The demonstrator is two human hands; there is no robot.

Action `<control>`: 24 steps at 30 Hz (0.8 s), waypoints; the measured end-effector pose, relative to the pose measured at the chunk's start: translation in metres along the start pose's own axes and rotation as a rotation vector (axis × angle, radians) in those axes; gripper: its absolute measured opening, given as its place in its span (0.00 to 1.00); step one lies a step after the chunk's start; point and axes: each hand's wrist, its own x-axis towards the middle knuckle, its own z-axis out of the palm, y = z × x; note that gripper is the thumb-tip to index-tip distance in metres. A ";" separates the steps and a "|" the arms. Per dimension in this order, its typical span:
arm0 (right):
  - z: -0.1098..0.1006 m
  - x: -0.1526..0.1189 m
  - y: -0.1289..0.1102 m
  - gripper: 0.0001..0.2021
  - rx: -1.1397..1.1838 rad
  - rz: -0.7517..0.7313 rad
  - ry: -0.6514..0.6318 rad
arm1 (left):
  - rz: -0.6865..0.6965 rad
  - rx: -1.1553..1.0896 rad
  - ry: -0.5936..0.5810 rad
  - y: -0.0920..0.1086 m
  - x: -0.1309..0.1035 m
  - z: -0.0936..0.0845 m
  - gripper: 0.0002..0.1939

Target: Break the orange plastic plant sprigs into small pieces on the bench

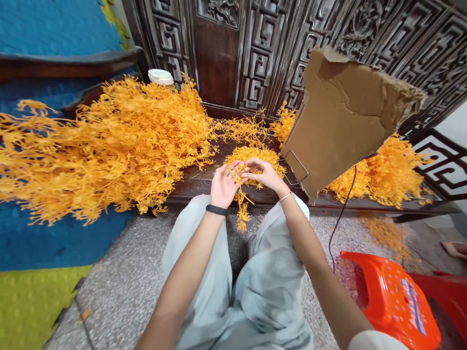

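Observation:
My left hand, with a black band at the wrist, is turned palm up above the bench edge, its fingers curled loosely around a small orange branching plastic piece. My right hand meets it from the right, thumb and fingertips together on the same piece. Part of the piece hangs below my hands, between my knees. Just behind them lies a small orange pile on the dark wooden bench. A much larger orange heap fills the bench's left side.
A cardboard sheet leans upright at the right, with more orange pieces behind it. A black cord hangs down near a red plastic stool. A white container stands behind the left heap. Carved wood panels form the back.

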 end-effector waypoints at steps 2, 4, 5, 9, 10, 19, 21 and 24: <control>0.000 0.000 0.002 0.15 0.008 0.003 0.000 | -0.004 0.004 -0.018 0.000 -0.001 -0.001 0.17; 0.000 0.000 0.002 0.13 0.016 -0.004 0.031 | -0.011 0.001 -0.022 0.000 -0.001 0.000 0.17; 0.000 0.000 0.002 0.13 0.024 -0.005 0.048 | -0.016 -0.001 -0.021 0.000 -0.002 0.000 0.17; 0.000 0.000 -0.001 0.12 0.085 0.025 0.080 | -0.018 0.000 -0.005 0.001 -0.003 0.002 0.17; 0.000 0.000 -0.002 0.12 0.097 0.036 0.082 | -0.015 -0.001 -0.004 0.001 -0.003 0.003 0.17; 0.001 -0.001 -0.006 0.12 0.192 0.051 0.093 | -0.006 -0.010 -0.046 0.001 -0.004 0.000 0.16; 0.000 -0.001 -0.006 0.12 0.197 0.062 0.102 | -0.013 -0.003 -0.041 0.001 -0.005 0.001 0.16; 0.000 -0.002 -0.007 0.12 0.227 0.071 0.123 | -0.022 0.003 -0.046 0.002 -0.005 0.002 0.17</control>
